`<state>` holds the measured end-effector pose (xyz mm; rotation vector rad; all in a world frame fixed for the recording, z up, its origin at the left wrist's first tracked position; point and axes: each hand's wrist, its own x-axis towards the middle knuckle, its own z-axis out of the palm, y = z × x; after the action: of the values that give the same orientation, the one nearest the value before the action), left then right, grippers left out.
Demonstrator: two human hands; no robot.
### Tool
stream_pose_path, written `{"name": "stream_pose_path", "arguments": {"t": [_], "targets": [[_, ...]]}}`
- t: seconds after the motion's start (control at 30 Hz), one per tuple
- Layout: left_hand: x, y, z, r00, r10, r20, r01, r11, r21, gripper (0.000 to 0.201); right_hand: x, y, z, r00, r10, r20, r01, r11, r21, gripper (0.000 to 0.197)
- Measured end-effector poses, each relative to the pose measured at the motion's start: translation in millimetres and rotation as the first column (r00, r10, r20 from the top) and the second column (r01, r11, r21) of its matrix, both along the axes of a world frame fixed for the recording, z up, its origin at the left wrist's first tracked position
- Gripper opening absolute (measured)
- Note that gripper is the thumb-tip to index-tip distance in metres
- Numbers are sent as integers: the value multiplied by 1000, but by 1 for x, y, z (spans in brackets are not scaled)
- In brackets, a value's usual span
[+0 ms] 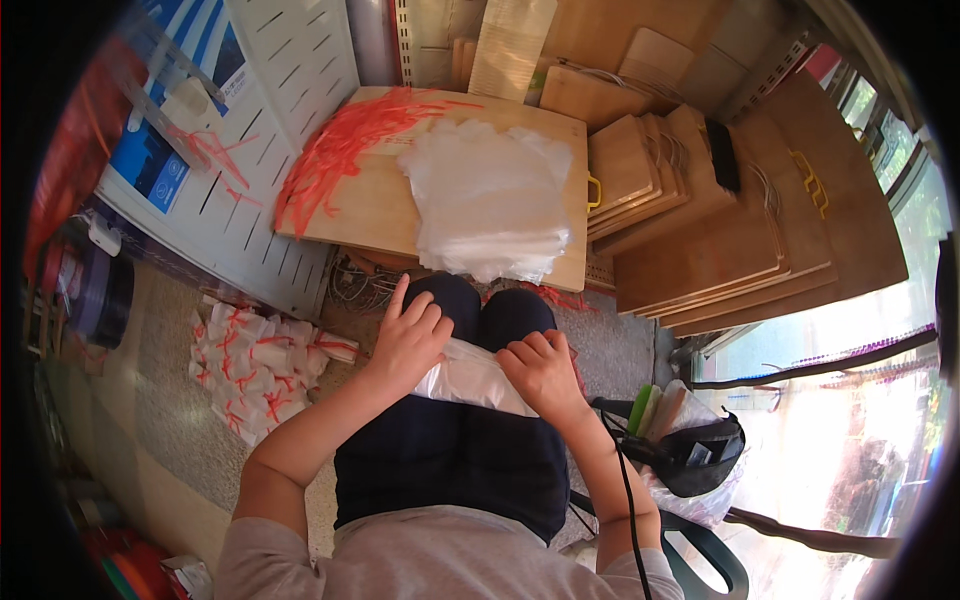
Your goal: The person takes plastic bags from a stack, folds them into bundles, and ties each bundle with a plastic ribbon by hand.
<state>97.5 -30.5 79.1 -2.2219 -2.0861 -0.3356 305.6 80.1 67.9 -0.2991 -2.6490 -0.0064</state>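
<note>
A white translucent plastic sheet or bag (474, 378), folded into a long flat strip, lies across my dark-trousered thighs. My left hand (408, 340) grips its left end, the index finger pointing up and the other fingers curled. At the right end my right hand (541, 372) is closed on the strip with bent fingers. Beyond my knees, a loose stack of similar white plastic (490, 195) rests on a wooden board (375, 225). A spread pile of red plastic strings (345, 150) lies on the board's left side.
On the floor at left sits a heap of white bundles tied with red string (255, 370). Wooden boards with handles (700, 240) lean at right. A white slotted metal panel (270, 150) stands at left. A black bag (705, 455) is beside my right arm, near a dark green chair (715, 560).
</note>
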Motion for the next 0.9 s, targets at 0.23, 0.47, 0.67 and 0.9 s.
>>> {"name": "stream_pose_path", "arguments": {"t": [0.23, 0.47, 0.67, 0.9], "targets": [[-15, -11, 10, 949, -189, 253, 205, 978, -39, 42, 17, -16, -19, 977, -209, -34, 193, 946, -260, 17], [-30, 0, 19, 992, -114, 49, 122, 830, -544, 36, 18, -17, -25, 978, -206, -24, 196, 955, -222, 21], [-13, -35, 3, 984, -175, -45, 176, 984, 22, 42, 28, -25, -35, 978, -179, -108, 168, 980, -104, 13], [-14, -58, -30, 971, -218, -102, 225, 973, 55, 51, 29, -37, -25, 970, -195, -145, 191, 981, -37, 21]]}}
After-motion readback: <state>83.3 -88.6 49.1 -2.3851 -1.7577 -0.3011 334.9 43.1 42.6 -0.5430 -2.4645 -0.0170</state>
